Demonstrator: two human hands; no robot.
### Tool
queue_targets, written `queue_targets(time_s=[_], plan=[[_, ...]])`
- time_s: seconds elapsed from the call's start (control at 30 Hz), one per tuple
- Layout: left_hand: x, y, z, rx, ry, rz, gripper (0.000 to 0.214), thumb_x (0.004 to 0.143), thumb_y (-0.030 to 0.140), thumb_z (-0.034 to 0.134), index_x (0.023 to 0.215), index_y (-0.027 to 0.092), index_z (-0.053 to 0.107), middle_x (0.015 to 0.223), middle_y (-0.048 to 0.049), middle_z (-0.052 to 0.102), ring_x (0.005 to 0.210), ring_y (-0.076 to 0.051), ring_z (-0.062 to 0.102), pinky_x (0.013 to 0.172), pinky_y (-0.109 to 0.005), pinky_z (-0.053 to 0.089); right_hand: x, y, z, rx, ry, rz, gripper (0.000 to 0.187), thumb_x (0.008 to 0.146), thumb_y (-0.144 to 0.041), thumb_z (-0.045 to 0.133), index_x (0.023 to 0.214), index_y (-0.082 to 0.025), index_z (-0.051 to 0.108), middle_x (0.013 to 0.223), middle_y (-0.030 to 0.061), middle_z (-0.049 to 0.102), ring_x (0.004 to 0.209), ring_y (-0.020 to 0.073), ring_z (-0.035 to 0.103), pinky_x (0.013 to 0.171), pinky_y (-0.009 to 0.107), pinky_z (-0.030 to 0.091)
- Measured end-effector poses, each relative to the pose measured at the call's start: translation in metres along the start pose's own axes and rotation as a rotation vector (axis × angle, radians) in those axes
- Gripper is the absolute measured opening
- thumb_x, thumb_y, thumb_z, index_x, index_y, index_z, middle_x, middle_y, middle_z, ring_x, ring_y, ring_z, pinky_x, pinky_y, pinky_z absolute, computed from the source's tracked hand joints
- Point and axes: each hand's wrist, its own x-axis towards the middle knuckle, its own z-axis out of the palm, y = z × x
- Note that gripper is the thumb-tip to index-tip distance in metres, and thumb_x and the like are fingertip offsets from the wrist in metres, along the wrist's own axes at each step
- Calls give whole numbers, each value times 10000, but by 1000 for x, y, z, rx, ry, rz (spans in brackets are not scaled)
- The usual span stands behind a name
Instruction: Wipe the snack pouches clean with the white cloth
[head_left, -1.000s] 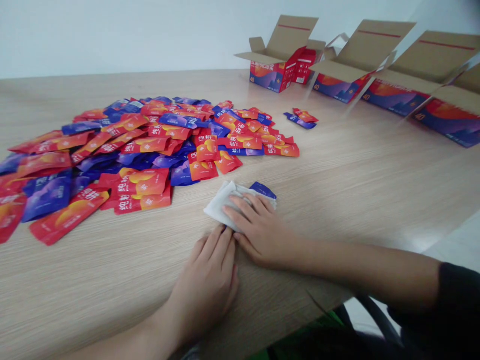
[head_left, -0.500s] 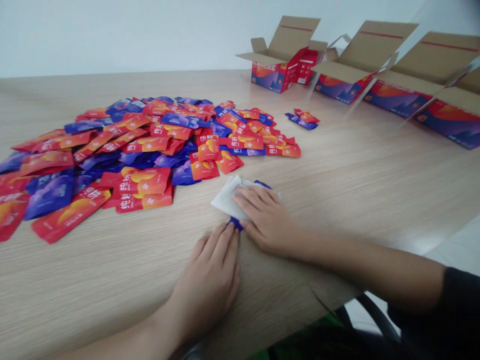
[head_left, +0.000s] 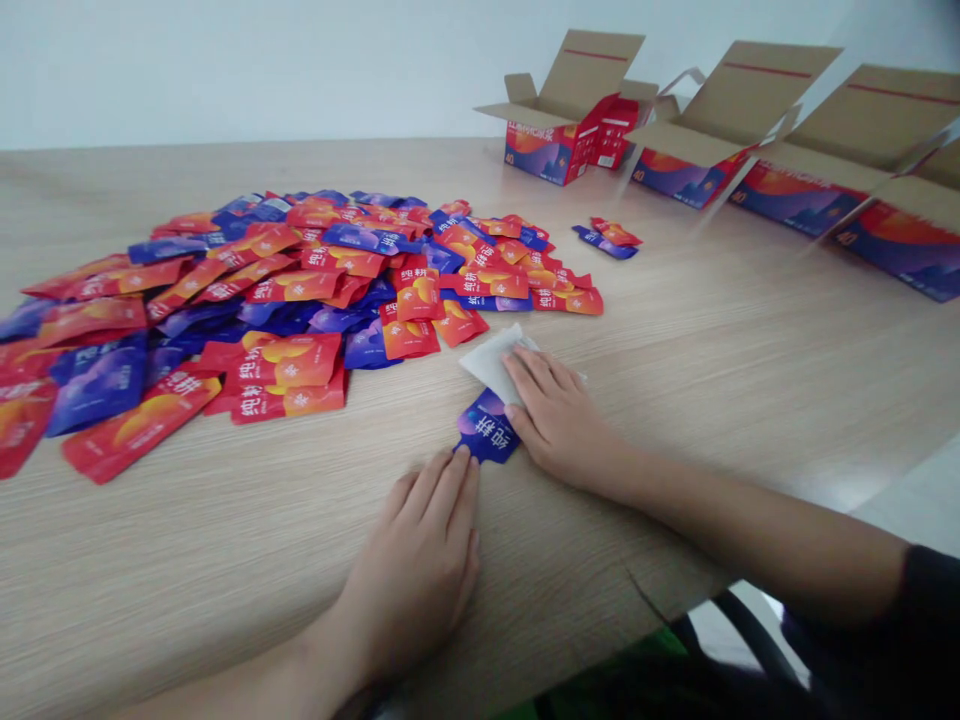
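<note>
A blue sachet (head_left: 489,430) with white lettering lies flat on the table in front of me. At its near corner, my left hand (head_left: 420,545) pins it down with fingertips held together. Beneath the fingers of my right hand (head_left: 559,420) is a folded white wipe (head_left: 487,362), pressed onto the far part of the sachet and covering it. To the left spreads a large heap of red-orange and blue sachets (head_left: 300,285), overlapping in layers.
Several printed cartons with raised flaps stand along the back right, among them a carton (head_left: 544,150) near the wall. Two small sachets (head_left: 609,238) lie apart from the heap, between it and the cartons. The wooden table's (head_left: 645,590) near edge runs along the lower right.
My right hand has slid the wipe right and slightly away, uncovering the blue sachet's near half with its lettering. My left hand stays at the sachet's near corner.
</note>
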Motion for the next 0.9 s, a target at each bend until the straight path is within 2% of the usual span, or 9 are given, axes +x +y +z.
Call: queue_targets(time_s=[0.1,0.2,0.3,0.4,0.47,0.57,0.67,0.77,0.9], plan=[[1,0,0,11,5,6,451,887,163,387,1226,-4,633,1243,-218,652,1128,-343,609,895,-481,553,-5,-8,0,13,-17,-102,556,981,-364,399,1471,-101,418,1546,166,378,1401,389,296,1124,565,282],[2,-1,-1,9,5,15,416,891,166,389,1149,9,676,1187,-219,674,1100,-348,622,873,-484,562,-7,-14,-2,70,-67,-284,525,996,-368,378,1463,-135,435,1539,110,413,1398,329,323,1158,516,262],[1,-2,0,-2,4,10,451,894,173,392,1230,-9,631,1242,-229,649,1125,-354,612,878,-493,562,-3,-4,-3,61,-49,-179,547,1012,-362,332,1484,-91,393,1538,133,412,1389,302,344,1156,494,282],[0,-2,0,-6,9,15,471,894,176,394,1267,-19,604,1270,-233,635,1144,-358,604,888,-500,561,-3,2,-3,25,-27,-49,581,1002,-357,348,1499,-55,361,1556,160,375,1392,361,311,1134,549,292],[0,-1,0,1,14,18,459,894,173,392,1243,-18,621,1253,-232,644,1130,-355,613,883,-496,565,-6,-3,-3,35,-47,-115,584,992,-362,376,1497,-71,371,1566,138,365,1397,383,283,1137,570,273],[1,-1,-1,7,15,9,430,890,167,391,1181,0,661,1210,-224,667,1104,-350,627,868,-489,573,-9,-10,-4,79,-87,-276,562,999,-373,372,1483,-88,396,1557,115,387,1400,337,297,1165,522,253],[1,-2,-1,0,8,10,459,888,181,395,1232,-11,630,1238,-228,653,1120,-353,622,877,-491,572,-5,-4,-7,71,-78,-186,578,1005,-374,358,1488,-57,372,1542,152,399,1387,301,335,1157,483,280],[1,-2,0,15,5,18,473,889,176,390,1259,-21,610,1263,-235,640,1127,-359,620,873,-496,574,-4,0,-11,37,-68,-50,608,988,-383,386,1498,-52,355,1544,171,384,1389,349,314,1132,530,289],[0,-1,1,33,25,27,440,889,163,393,1203,-17,644,1234,-236,655,1118,-362,623,858,-495,578,-10,-11,-14,67,-121,-177,595,975,-429,416,1494,-140,392,1545,100,403,1374,362,313,1119,534,284]])
